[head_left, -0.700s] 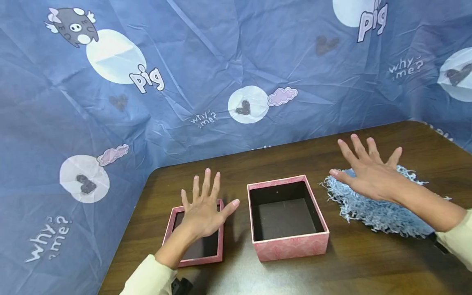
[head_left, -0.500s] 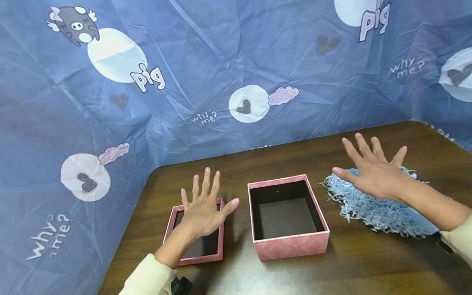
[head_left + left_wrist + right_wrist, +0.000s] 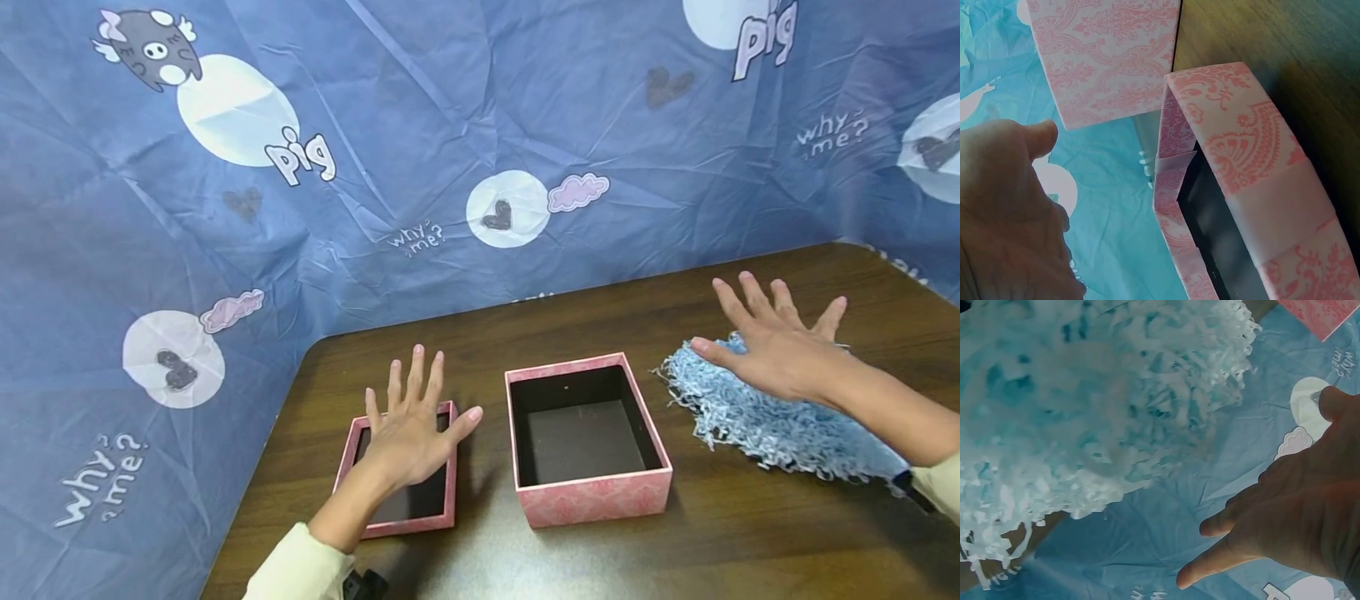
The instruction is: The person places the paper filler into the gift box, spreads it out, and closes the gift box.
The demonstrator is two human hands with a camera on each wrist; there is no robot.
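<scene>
My left hand (image 3: pixel 410 442) is held with fingers spread above a pink patterned box lid (image 3: pixel 450 492), which lies with its dark inside facing up. Spread wide as well, my right hand (image 3: pixel 787 358) hovers over a heap of light blue shredded paper (image 3: pixel 757 425). Both hands hold nothing. Between them stands a pink patterned box (image 3: pixel 600 500), its top uncovered and its black inside bare. The left wrist view shows the lid (image 3: pixel 1247 150) close to the hand, and the right wrist view shows the shredded paper (image 3: pixel 1085 412) beside the fingers.
Everything lies on a dark brown wooden table (image 3: pixel 480 342) with rounded far corners. Behind it hangs a wrinkled blue cloth (image 3: pixel 420 100) printed with pigs, hearts and lettering.
My right hand has drifted to the right over the shredded paper, fingers still spread. The left hand has shifted slightly left. Box, lid and paper stay in place.
</scene>
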